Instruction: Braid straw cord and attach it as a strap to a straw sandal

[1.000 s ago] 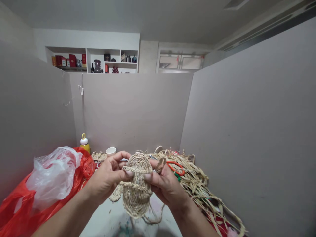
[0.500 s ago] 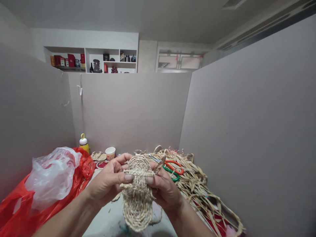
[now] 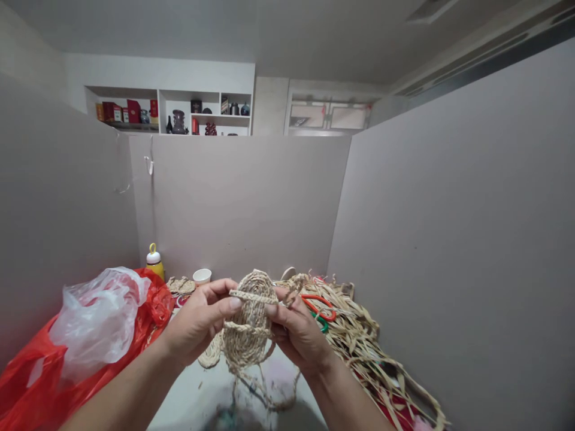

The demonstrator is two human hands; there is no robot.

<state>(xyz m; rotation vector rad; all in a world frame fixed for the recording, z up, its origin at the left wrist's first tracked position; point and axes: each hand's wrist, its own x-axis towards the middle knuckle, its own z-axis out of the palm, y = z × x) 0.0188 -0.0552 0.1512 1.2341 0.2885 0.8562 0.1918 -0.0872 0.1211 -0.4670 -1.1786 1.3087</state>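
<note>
Between my hands, above the table, is a woven straw sandal (image 3: pixel 249 347): an oval coiled sole with two braided straps across it. My left hand (image 3: pixel 202 317) is closed on its left edge, thumb at the end of the upper strap. On the right edge my right hand (image 3: pixel 299 329) grips it, thumb pressed near the same strap. A loose braided end (image 3: pixel 296 284) sticks up by my right fingers, and a braided cord (image 3: pixel 283 404) hangs in a loop below. Behind my left wrist, another woven oval piece (image 3: pixel 210 353) lies on the table, partly hidden.
At right lies a heap of dried straw strips (image 3: pixel 354 329), with scissors with orange and green handles (image 3: pixel 321 305) on it. To the left are red and white plastic bags (image 3: pixel 99 323), a yellow bottle (image 3: pixel 154 263), a paper cup (image 3: pixel 202 276) and a woven piece (image 3: pixel 181 284). Grey partitions (image 3: pixel 242 203) enclose the table.
The sandal has tipped, so its sole looks shorter and its lower end is higher. The hanging cord and the woven piece on the table show more. Both hands keep their grip.
</note>
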